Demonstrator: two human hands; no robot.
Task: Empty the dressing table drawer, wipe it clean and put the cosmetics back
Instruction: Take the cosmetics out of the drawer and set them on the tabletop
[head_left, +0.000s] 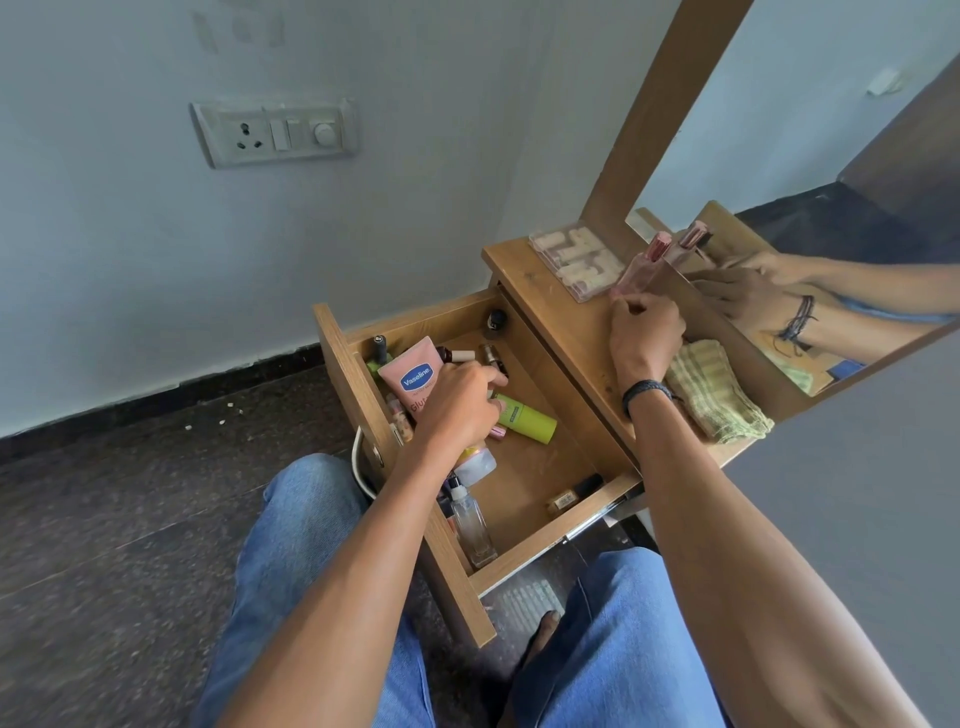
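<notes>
**A:** Head camera looks down over your knees. Where are your hands?

**B:** My left hand (457, 405) is inside the open drawer (530, 467), with its fingers curled round the pink tube (415, 374). My right hand (647, 332) is up on the table top (550, 312), pinching the foot of a pink bottle (636, 275) that stands there, leaning a little towards the mirror (831, 130).

**A:** What else is in the drawer?

**B:** A green tube (524, 418) lies just beside my left hand. A glass spray bottle (470, 525) lies in the near corner, and a small polish bottle (563, 499) lies against the side wall. There are a few little bottles at the far end, too small for me to tell apart.

**A:** And on top?

**B:** A clear case (576, 260) of lipsticks lies flat just beside the pink bottle. A folded green cloth (711, 395) lies by my right wrist, against the foot of the mirror.
</notes>
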